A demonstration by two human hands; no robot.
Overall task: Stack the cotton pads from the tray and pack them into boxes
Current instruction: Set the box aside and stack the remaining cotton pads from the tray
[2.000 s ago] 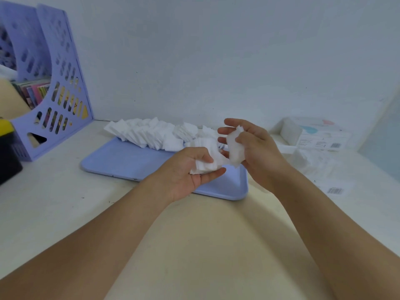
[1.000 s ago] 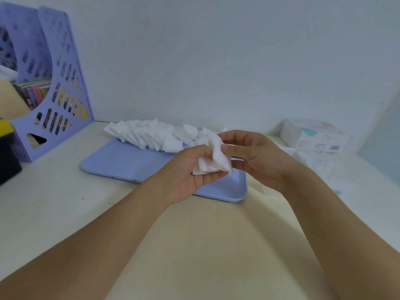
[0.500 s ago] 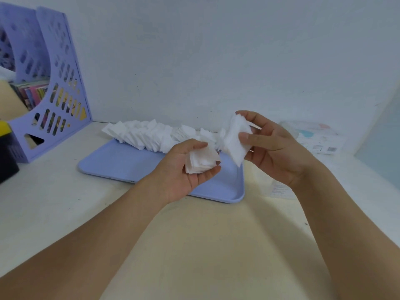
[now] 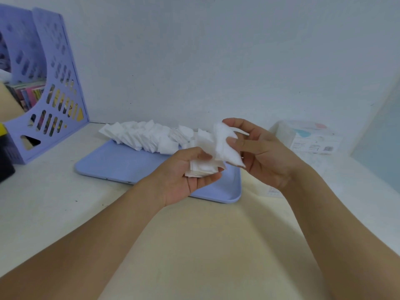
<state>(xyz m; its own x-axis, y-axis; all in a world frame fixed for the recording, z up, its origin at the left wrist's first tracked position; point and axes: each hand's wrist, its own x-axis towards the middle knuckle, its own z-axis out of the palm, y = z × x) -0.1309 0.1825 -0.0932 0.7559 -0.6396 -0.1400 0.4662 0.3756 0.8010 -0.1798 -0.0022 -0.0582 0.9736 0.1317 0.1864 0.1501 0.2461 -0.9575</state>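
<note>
A light blue tray [image 4: 121,164] lies on the white table, and a row of white square cotton pads [image 4: 149,136] runs along its far edge. Over the tray's right part, my left hand [image 4: 184,176] holds a small stack of cotton pads [image 4: 203,168] between thumb and fingers. Just to the right of it, my right hand [image 4: 262,156] pinches a few more cotton pads [image 4: 225,144], which touch the top of the stack. A cotton pad box [image 4: 311,137] stands at the back right by the wall.
A purple perforated file holder [image 4: 49,87] with books stands at the back left. A black and yellow object [image 4: 4,152] sits at the left edge. A printed label sheet [image 4: 275,191] lies partly under my right wrist. The wall runs close behind the tray.
My right hand has brought its pads down and left, from held apart onto the stack in my left hand. The left hand has barely moved.
</note>
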